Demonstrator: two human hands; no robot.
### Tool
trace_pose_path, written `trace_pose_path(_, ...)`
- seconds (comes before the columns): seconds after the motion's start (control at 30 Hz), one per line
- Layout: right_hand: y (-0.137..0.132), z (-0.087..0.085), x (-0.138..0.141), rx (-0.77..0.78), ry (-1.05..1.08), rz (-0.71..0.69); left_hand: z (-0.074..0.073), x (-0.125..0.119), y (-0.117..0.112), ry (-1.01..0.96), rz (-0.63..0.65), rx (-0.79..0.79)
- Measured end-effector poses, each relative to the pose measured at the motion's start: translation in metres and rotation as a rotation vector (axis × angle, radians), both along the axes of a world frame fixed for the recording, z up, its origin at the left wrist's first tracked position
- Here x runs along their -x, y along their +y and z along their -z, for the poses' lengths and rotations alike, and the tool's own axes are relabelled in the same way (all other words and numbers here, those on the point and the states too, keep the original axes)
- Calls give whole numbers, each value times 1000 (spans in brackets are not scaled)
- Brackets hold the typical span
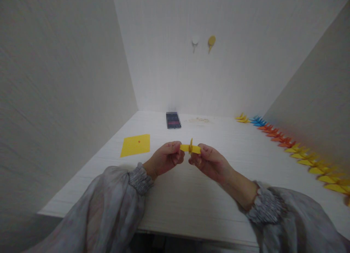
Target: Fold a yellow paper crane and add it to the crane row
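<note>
A small folded yellow paper piece (190,147) is held above the white table (175,202) between both hands. My left hand (165,159) pinches its left end with fingers curled. My right hand (208,161) pinches its right end in the same way. A small fold of the paper sticks up between the two hands. Both wrists wear grey gathered sleeves.
A flat yellow paper square (136,145) lies on the table to the left. A dark phone (173,120) lies at the back. A row of folded paper shapes (298,151), yellow, blue and orange, runs along the right wall. Two small objects (203,42) hang on the back wall.
</note>
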State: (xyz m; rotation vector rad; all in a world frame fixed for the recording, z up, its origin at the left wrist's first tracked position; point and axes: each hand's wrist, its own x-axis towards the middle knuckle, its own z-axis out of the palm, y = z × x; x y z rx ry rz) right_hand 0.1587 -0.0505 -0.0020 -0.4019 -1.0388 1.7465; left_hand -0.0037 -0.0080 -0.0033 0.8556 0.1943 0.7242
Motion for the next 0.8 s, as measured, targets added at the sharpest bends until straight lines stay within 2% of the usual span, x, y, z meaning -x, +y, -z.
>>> trace_pose_path(0.17, -2, 1, 0, -5, 10, 2, 1, -2, 0, 17, -24, 21)
trace_pose_path(0.3, -2, -1, 1, 28, -17, 85, 2, -5, 1, 138, -111, -24)
trace_pose_path(0.37, 0, 0, 1, 56, -26, 144, 0, -6, 2, 197, -235, -62)
trace_pose_path(0.47, 5, 2, 2, 81, -53, 238, -3, -7, 3, 250, -515, -136)
trace_pose_path(0.53, 7, 4, 3, 86, -101, 302, -5, -7, 3, 266, -636, -199)
trace_pose_path(0.67, 6, 4, 6, 85, -218, 360, -4, -8, 3, 347, -603, -296)
trace_pose_path(0.8, 5, 6, 9, 56, -348, 304, -1, -9, 3, 417, -565, -315)
